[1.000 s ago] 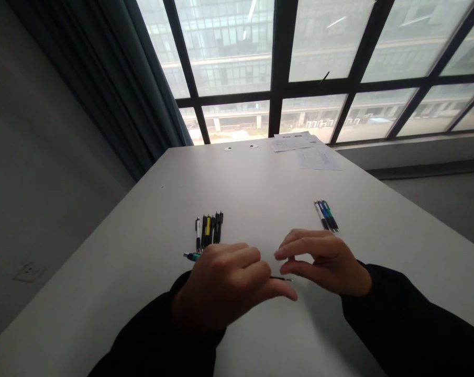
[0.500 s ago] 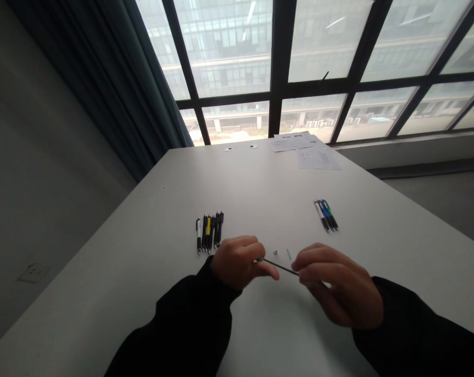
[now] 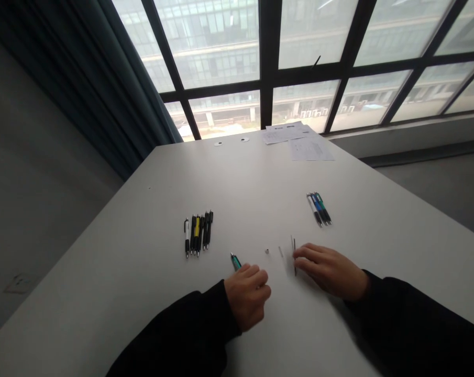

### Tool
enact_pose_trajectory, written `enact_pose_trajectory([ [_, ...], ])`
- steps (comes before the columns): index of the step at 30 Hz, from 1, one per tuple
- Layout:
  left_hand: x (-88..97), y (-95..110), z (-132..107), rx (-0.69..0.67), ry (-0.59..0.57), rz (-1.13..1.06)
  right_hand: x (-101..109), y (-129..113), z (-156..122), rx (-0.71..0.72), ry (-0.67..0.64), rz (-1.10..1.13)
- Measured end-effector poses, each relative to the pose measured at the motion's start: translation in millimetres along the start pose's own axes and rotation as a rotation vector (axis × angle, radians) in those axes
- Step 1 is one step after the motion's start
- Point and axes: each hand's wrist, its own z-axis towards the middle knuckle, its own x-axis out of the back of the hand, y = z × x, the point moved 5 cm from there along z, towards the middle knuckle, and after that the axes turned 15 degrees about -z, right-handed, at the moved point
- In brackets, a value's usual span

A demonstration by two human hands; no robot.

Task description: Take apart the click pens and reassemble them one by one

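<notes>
My left hand is curled on the white table, closed around a teal pen barrel whose end sticks out past the fingers. To its right, my right hand lies low on the table with its fingertips on a thin dark ink refill that lies flat. Two tiny pen parts rest on the table between the hands. A row of several black, white and yellow pens lies to the left. A smaller group of three pens lies to the right.
Sheets of paper lie at the far end of the table by the window. Two small round discs sit near the far edge. A dark curtain hangs at the left.
The refill has been drawn out of the barrel. My right hand has moved it to the right and down onto the table. My left hand has dropped to the table with the barrel.
</notes>
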Motion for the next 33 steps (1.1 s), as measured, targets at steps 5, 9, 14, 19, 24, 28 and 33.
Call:
enact_pose_trajectory([
  [5, -7.3, -3.5, 1.6, 0.070, -0.018, -0.102, -4.8, 4.0, 0.4, -0.040, -0.068, 0.141],
  [9, -6.1, -1.6, 0.9, 0.051, 0.018, -0.208, -3.2, 5.7, 1.6, -0.080, -0.071, 0.215],
  [14, 5.2, -23.0, -7.8, 0.066, 0.268, -0.261, 0.2, 5.9, 2.8, -0.124, -0.047, 0.347],
  [19, 21.3, -69.6, -21.6, 0.246, 0.569, -0.252, -1.1, 15.0, -1.6, -0.270, 0.031, 0.435],
  [24, 17.5, -81.7, -23.0, 0.283, 0.510, -0.343, -8.9, 33.3, -10.9, -0.634, 0.033, 0.304],
  [28, 16.0, -81.1, -23.1, 0.312, 0.499, -0.385, -14.3, 35.3, -12.2, -0.680, -0.025, 0.306],
  [33, 13.3, -81.2, -20.6, 0.314, 0.427, -0.336, -14.9, 34.3, -11.8, -0.663, -0.050, 0.303],
])
